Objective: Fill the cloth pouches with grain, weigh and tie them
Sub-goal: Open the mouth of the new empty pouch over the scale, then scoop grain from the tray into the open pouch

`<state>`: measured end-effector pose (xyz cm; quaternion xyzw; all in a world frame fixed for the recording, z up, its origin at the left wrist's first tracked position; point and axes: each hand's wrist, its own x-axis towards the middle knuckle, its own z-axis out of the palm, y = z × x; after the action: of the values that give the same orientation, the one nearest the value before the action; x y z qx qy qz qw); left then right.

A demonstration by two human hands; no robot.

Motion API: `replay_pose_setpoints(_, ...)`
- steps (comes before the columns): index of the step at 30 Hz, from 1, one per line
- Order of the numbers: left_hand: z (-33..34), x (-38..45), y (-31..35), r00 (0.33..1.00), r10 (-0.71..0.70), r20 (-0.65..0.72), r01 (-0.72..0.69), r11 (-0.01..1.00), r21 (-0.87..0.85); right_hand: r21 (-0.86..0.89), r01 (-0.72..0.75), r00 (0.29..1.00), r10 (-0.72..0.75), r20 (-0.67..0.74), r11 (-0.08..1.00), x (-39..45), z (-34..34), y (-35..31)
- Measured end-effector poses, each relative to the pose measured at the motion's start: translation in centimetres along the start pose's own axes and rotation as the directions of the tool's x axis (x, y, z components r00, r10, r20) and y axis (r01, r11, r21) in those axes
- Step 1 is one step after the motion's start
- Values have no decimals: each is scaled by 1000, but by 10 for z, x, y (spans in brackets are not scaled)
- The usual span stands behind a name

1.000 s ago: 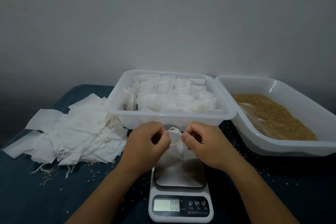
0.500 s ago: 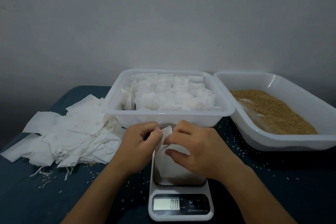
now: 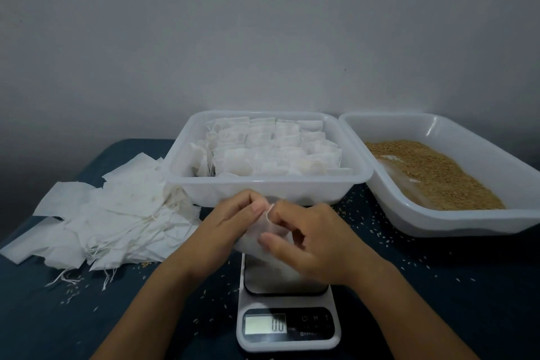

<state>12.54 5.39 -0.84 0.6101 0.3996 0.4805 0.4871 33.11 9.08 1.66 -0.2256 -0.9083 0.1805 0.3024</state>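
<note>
- Left hand (image 3: 230, 222), lower centre of frame: fingers curled, pinching the top edge of a white cloth pouch (image 3: 257, 240).
- Right hand (image 3: 312, 242), just right of it: thumb and forefinger pinching the pouch's drawstring (image 3: 268, 212); the remaining fingers curve over the cloth.
- The pouch is held above the platform of the scale (image 3: 287, 327), whose display reads 0.0.
- Centre tray (image 3: 263, 184): filled pouches packed in rows.
- Right tray (image 3: 455, 222): brown grain (image 3: 432, 172).
- Left of frame: heap of empty pouches (image 3: 117, 213) on the dark tabletop (image 3: 453, 301).
</note>
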Motion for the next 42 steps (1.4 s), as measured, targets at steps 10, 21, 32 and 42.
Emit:
replay_pose_setpoints(10, -1, -1, 13, 976, -98, 192, 113, 992, -64, 299, -158, 987, 142, 74, 941, -3, -19, 1)
replay_pose_setpoints(21, 10, 27, 35, 907, -221, 357, 203, 975, 88, 210, -95, 984, 59, 168, 973, 7, -48, 1)
replay_pose_setpoints(32, 22, 23, 11, 997, -71, 38, 55, 944, 326, 30, -207, 977, 205, 62, 978, 3, -76, -1)
replay_pose_setpoints(42, 17, 17, -2, 979, 85, -185, 46, 793, 607, -492, -809, 494, 826, -273, 321, -19, -141, 150)
